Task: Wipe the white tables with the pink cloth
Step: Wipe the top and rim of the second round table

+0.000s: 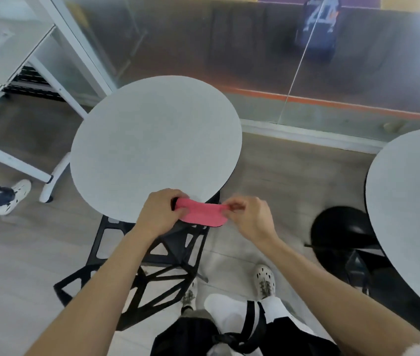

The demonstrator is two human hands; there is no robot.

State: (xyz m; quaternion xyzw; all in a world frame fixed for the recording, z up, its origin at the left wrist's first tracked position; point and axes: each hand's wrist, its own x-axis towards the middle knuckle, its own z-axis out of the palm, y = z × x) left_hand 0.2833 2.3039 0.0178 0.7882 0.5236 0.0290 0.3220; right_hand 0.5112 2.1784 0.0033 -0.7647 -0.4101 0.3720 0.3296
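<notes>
cloth: the pink cloth (201, 213) is stretched between your two hands at the near rim of the centre table (152, 134). Its lower edge hangs past the rim, above the black chair (152, 268). Can't tell if it touches the tabletop.
left hand: your left hand (161, 214) has its fingers curled round the cloth's left end, knuckles over the table's near edge.
right hand: your right hand (251, 219) pinches the cloth's right end between thumb and fingertips, just off the rim.
centre table: round, white top.
second table: the second white table (409, 201) is at the right edge of view, partly cut off and well apart from the cloth.
chair: open lattice frame, on the near side of the centre table, below your forearms.
stool: a black rounded seat (337, 227) sits just beside the second table.
left side: a white frame (57, 60), and near it another person's white shoes (16, 194).
back: a glass partition (255, 60) stands behind the centre table, with a blurred blue backpack (318, 27) seen through it.
</notes>
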